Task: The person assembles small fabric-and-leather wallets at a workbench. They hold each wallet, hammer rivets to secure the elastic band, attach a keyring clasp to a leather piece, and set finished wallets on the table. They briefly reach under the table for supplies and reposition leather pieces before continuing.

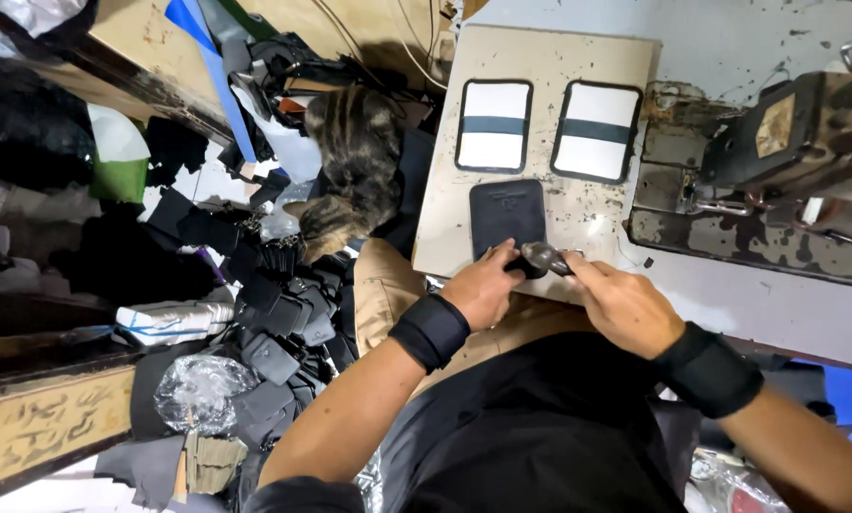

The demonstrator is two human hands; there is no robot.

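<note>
Black leather makes up the small rectangular piece [507, 220] lying flat on the beige board [559, 57], just beyond the fingertips of both hands. The left hand [484, 289] is curled partly closed, its fingers pressing down on the near edge of that leather piece and touching the dark head of a small metal tool [542, 257]. The right hand [623, 306] is closed around the other end of the same tool, thumb and fingers wrapped over it, so the tool sits between the two hands right at the near edge of the leather piece. Both wrists wear black wristbands, the left one [430, 332] and the right one [708, 370].

Farther out from the hands, on the far part of the board, lie two white panels with black rims and a dark stripe across the middle: one [494, 124] straight beyond the left hand, the other [597, 131] beyond the right hand, side by side but apart. To the right of the right hand stands a worn, stained metal machine [787, 142] on a scuffed grey bench [777, 304]. To the left of the left hand a tabby cat [350, 166] lies curled against the board's edge, and beyond it a heap of black leather offcuts [278, 323] spreads down toward the person's left elbow, with a crumpled clear plastic bag [198, 389] near the bottom of the heap
</note>
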